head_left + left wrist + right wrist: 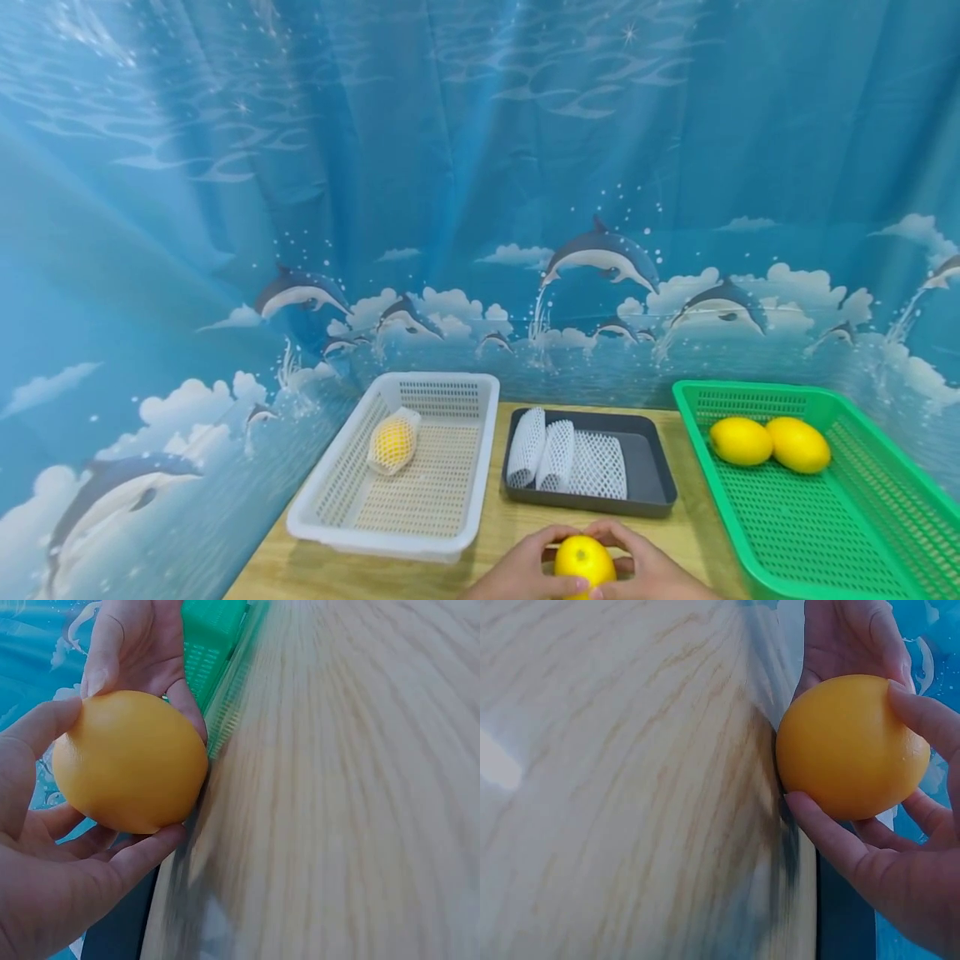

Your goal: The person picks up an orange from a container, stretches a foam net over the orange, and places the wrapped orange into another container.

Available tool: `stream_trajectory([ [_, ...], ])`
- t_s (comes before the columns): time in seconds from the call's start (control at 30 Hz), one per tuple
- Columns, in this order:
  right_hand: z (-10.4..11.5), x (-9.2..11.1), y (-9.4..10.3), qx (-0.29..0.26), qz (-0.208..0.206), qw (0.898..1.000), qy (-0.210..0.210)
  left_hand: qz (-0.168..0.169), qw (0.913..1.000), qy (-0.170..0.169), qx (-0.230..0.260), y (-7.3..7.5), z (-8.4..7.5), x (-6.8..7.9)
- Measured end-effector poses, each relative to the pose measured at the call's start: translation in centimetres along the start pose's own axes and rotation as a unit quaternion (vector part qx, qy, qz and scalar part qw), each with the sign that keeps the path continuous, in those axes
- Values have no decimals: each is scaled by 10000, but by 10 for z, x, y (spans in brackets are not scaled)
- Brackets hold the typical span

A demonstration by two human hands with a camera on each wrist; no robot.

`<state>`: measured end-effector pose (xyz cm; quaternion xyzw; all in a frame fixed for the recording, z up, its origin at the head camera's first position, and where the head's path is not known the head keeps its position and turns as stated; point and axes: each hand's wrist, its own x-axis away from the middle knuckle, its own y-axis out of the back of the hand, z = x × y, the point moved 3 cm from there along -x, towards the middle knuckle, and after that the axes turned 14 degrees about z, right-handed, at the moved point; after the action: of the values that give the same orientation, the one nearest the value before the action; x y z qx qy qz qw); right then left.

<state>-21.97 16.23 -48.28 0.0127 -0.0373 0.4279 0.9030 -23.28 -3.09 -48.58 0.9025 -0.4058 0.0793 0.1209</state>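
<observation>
Both hands hold one smooth yellow lemon between them, low in the head view at the table's near side. My left hand grips its left side, thumb and fingers curved round it. From the other side, my right hand grips it the same way. In the left wrist view the lemon looks rounded and bare, its stem end turned up in the head view. The right wrist view shows the lemon close above the wooden table. Just beyond the hands, a dark grey tray holds several white foam net sleeves.
On the left stands a white plastic basket with a lemon in a foam net inside. A green basket on the right holds two bare lemons. Behind the wooden table hangs a blue dolphin-print curtain.
</observation>
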Motion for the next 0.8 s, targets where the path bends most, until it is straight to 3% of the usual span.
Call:
stream_trajectory([
  [0.37, 7, 0, 2, 732, -76, 9971, -191, -13, 9997, -209, 112, 1, 6, 1],
  [0.47, 11, 2, 5, 694, -172, 9971, -242, -16, 9997, -220, 86, 0, 5, 1],
  [0.63, 23, 1, 10, 545, -809, 9951, -131, -51, 10000, -34, 53, 2, 5, 0],
  [0.8, 36, -8, 12, 1027, -1700, 9800, 94, -69, 10000, -12, -3, 3, 6, 1],
])
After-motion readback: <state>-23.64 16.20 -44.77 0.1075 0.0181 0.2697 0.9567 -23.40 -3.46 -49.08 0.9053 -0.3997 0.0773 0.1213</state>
